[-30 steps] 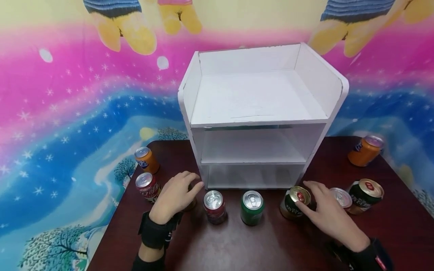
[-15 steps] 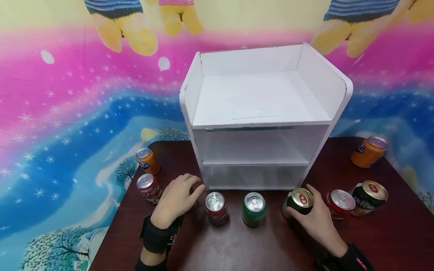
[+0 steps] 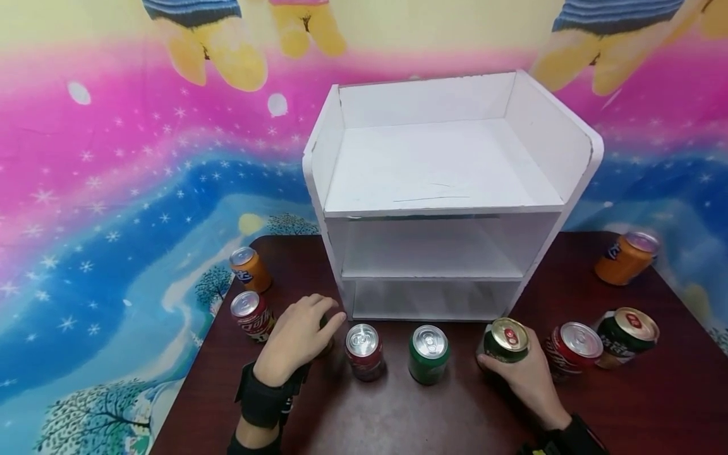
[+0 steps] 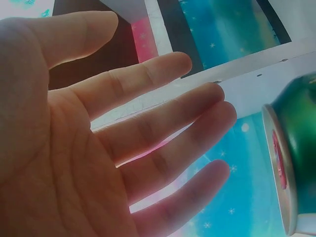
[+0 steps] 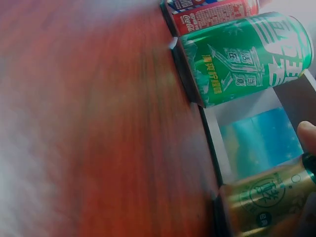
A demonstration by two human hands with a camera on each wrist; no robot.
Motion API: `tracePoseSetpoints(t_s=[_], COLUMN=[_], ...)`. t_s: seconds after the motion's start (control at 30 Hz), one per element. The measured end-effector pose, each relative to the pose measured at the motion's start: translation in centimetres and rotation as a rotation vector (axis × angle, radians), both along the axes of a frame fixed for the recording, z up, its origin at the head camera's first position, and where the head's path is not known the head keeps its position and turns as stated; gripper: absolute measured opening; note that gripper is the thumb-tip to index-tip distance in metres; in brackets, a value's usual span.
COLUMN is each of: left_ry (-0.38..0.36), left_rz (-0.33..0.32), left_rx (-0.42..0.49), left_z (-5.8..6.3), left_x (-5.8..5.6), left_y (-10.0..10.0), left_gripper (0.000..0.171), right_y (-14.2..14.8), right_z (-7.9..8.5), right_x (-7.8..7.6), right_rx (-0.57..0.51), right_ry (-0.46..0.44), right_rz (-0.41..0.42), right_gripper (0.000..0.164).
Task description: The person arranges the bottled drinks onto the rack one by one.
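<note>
My right hand (image 3: 531,379) grips a green and gold drink can (image 3: 508,341), with its thumb on the near side; the can stands upright before the shelf's right front corner. In the right wrist view, a thumb tip (image 5: 308,133) shows above that can's gold side (image 5: 266,200). My left hand (image 3: 298,341), fingers fairly straight, is beside a mostly hidden can (image 3: 328,338). Seen from the left wrist, the hand's palm (image 4: 84,143) faces the camera, apart from a green can (image 4: 301,143). A red can (image 3: 364,360) and a green can (image 3: 429,360) stand between the hands.
A white tiered shelf (image 3: 443,210) stands at the back of the dark table (image 3: 409,423). On the left are an orange can (image 3: 256,275) and a red can (image 3: 256,321). Another red can (image 3: 565,354), a green and gold can (image 3: 622,341) and an orange can (image 3: 622,262) are on the right.
My right hand has moved left and closed round the green and gold can, uncovering more of the red can behind it. The left hand has hardly moved.
</note>
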State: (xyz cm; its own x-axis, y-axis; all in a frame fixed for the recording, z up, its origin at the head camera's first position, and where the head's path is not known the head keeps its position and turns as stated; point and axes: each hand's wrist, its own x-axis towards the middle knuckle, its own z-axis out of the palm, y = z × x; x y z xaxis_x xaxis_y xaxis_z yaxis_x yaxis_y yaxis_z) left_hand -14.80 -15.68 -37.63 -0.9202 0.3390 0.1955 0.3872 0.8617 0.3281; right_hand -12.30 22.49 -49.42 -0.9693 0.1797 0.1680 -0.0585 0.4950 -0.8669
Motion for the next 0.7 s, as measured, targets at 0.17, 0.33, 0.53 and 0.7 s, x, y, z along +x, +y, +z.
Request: tracePoseSetpoints(t_s=[0.17,0.33,0.53,0.7], left_ry=[-0.004,-0.016,-0.021,-0.039], left_rz=[0.001,-0.004,-0.001,-0.001], left_rx=[-0.003,-0.009,-0.009,-0.012], left_z=[-0.1,-0.3,-0.5,-0.5], left_x=[-0.1,-0.1,-0.2,-0.2], left_y=[0.0,0.0,0.1,0.2], left_gripper=[0.032,0.031,0.031,0.031], right_y=[0.0,0.2,0.4,0.5], right_z=[0.1,0.3,0.9,2.1], right_x=[-0.3,-0.5,-0.7,-0.6], right_rx=[0.025,0.022,0.034,0.072], right_ry=[-0.029,-0.028,0.051,0.145], right_rz=[-0.013,-0.007,0.034,0.063], right_gripper=[0.085,0.082,0.077,0.075])
